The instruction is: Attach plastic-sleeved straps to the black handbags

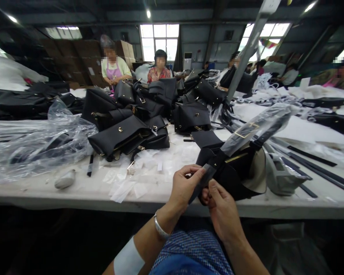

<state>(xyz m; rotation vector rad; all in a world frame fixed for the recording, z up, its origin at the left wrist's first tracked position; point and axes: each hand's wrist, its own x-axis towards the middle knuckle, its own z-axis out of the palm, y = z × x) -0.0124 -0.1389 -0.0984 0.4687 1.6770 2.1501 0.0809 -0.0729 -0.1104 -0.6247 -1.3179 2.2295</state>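
Note:
A black handbag [235, 172] lies on the near edge of the table, with its pale lining showing on the right. Clear plastic film wraps its raised strap [243, 130], where a gold buckle shows through. My left hand [186, 183] pinches the film-covered strap end [208, 172] between thumb and fingers. Just right of it, my right hand [220, 200] is closed at the lower edge of that same strap end. What lies inside the right fingers is hidden.
Black handbags [120, 133] are heaped across the middle of the table [83, 196]. Crumpled clear plastic [46, 145] lies at left, near a grey rounded object [65, 179]. Scraps of film [143, 164] lie in front. A metal post [243, 53] and black straps [321, 168] are at right. People work opposite.

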